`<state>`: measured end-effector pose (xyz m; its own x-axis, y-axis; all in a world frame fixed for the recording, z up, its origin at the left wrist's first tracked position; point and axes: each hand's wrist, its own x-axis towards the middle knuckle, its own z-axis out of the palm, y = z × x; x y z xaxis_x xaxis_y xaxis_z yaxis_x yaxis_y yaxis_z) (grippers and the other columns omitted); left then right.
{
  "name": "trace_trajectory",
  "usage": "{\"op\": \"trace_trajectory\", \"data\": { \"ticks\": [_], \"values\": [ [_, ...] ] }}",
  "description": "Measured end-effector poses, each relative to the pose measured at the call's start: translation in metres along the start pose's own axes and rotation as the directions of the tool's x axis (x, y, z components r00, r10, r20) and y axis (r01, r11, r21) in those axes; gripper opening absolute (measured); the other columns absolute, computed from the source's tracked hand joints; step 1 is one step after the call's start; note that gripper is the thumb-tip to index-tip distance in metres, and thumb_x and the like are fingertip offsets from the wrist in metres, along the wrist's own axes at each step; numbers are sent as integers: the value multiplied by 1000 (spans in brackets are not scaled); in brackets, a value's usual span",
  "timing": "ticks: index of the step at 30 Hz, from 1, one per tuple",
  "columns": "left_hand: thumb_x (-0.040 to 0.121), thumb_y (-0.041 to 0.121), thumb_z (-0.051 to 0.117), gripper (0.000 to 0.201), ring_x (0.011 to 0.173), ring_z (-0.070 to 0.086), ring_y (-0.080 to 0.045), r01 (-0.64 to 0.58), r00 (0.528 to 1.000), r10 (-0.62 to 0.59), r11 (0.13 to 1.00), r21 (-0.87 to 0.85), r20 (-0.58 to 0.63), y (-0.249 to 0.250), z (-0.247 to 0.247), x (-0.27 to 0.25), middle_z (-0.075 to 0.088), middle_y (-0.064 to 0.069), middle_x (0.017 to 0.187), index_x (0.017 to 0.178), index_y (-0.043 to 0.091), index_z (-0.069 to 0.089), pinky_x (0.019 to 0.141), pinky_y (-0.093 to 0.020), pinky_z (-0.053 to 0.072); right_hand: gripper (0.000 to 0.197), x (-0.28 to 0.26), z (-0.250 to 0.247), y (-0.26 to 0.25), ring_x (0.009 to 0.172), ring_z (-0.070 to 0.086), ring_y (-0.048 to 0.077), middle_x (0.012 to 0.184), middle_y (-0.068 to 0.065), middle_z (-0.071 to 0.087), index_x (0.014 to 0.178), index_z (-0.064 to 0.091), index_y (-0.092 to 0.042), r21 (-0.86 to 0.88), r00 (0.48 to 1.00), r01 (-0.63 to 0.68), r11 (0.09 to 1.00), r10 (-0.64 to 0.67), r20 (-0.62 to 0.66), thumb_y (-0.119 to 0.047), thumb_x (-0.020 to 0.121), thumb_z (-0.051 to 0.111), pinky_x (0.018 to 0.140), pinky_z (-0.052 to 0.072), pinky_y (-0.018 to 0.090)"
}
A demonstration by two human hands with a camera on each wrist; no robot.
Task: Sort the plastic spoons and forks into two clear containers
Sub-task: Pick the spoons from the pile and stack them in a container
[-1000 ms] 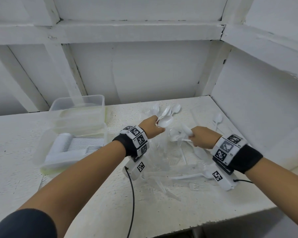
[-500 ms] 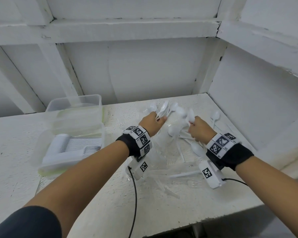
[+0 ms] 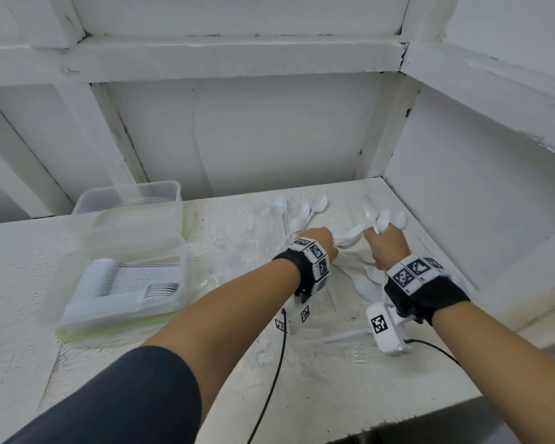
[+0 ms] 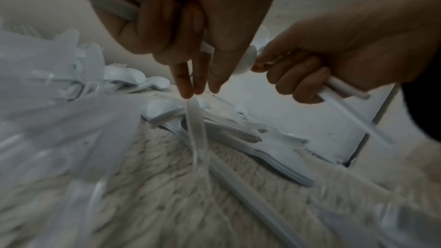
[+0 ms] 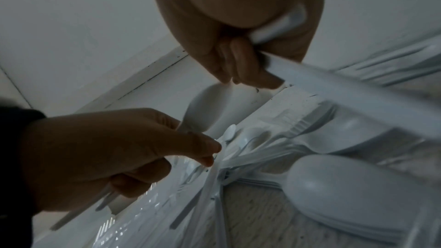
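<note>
White plastic is scattered across the middle of the table [image 3: 205, 395]: loose forks and spoons in a pile [image 3: 350, 283] low and centre in the head view, lying under and around both wrists.

Just beyond it, at mid-frame, the left hand [image 3: 321, 243] is curled round a few spoon handles [image 4: 112, 5] in its palm, while its longer fingers [image 4: 188, 80] reach down and pinch one thin handle out of the pile. Right beside it, nearly touching, the right hand [image 3: 386, 248] is clenched round a bunch of spoons [image 3: 378, 216] whose bowls fan out above the fist; from the right wrist view the handles [image 5: 279, 25] pass through its closed fingers.

To the left of the frame sits a clear container [image 3: 119, 293] with neat rows of white cutlery stacked inside. Behind it, higher in the frame, stands a second clear container [image 3: 132, 219]; I cannot tell what it holds. More spoons [image 3: 308, 209] lie at the table's far edge, against the wall.
</note>
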<state>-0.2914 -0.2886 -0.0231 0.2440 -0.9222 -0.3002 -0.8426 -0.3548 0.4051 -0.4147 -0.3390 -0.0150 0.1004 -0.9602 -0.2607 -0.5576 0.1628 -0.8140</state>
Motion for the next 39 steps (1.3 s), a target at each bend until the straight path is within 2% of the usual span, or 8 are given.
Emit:
{"op": "trace_trajectory", "data": {
  "ticks": [5,7,12,17,20,23,28,39],
  "values": [
    [92,15,51,36,62,44,-19,-42,999,36,984,171,40,-4,7,5,37,0,62,62,14,31,63,-27,38,28,4,-1,12,48,30,15,57,3,33,63,38,-14,-16,993,-60,998,61,101,-14,89,46,37,25,21],
    [92,18,51,30,62,46,-19,-35,997,22,985,168,76,-9,8,7,36,0,63,65,12,40,60,-26,40,26,2,0,14,47,29,14,56,3,34,64,42,-14,-57,989,-27,998,35,146,-15,90,47,32,24,19],
    [83,22,66,18,90,57,-22,-11,970,0,999,43,243,-22,9,10,50,-4,81,87,6,58,81,-34,50,25,-2,2,10,47,34,13,59,2,41,69,46,-14,-59,983,-12,998,22,181,-17,93,48,27,25,15],
    [94,14,47,26,57,37,-13,-47,985,31,995,87,173,-22,12,3,35,1,64,68,14,41,54,-25,32,24,-4,8,3,49,34,14,62,6,45,68,48,-10,-11,986,-13,1000,15,164,-14,91,49,43,27,23],
    [93,18,45,30,68,48,-22,32,993,-39,997,69,113,-26,17,10,40,-1,64,64,13,41,57,-27,37,24,-7,11,2,49,34,14,62,6,45,67,47,-10,-3,986,-17,1000,17,164,-13,91,48,45,26,23],
    [94,16,43,21,82,53,-24,52,988,-58,998,44,142,-26,21,14,44,-1,69,79,6,54,70,-31,43,24,-10,11,4,49,34,14,62,5,45,67,48,-10,-11,986,-27,1000,28,167,-13,91,48,42,27,23],
    [92,26,52,32,58,41,-14,24,992,-24,1000,-3,125,-23,29,16,38,2,62,65,16,40,51,-21,30,23,-13,11,12,50,37,15,63,6,47,68,49,-10,-50,983,-26,998,34,178,-14,90,48,29,27,15],
    [87,20,57,34,50,36,-14,82,989,-80,997,-12,126,-22,24,11,37,-1,58,60,14,36,48,-23,30,27,-18,7,15,47,35,14,61,6,45,66,46,-9,-31,986,-15,999,20,167,-14,92,47,30,26,15]
  ]
}}
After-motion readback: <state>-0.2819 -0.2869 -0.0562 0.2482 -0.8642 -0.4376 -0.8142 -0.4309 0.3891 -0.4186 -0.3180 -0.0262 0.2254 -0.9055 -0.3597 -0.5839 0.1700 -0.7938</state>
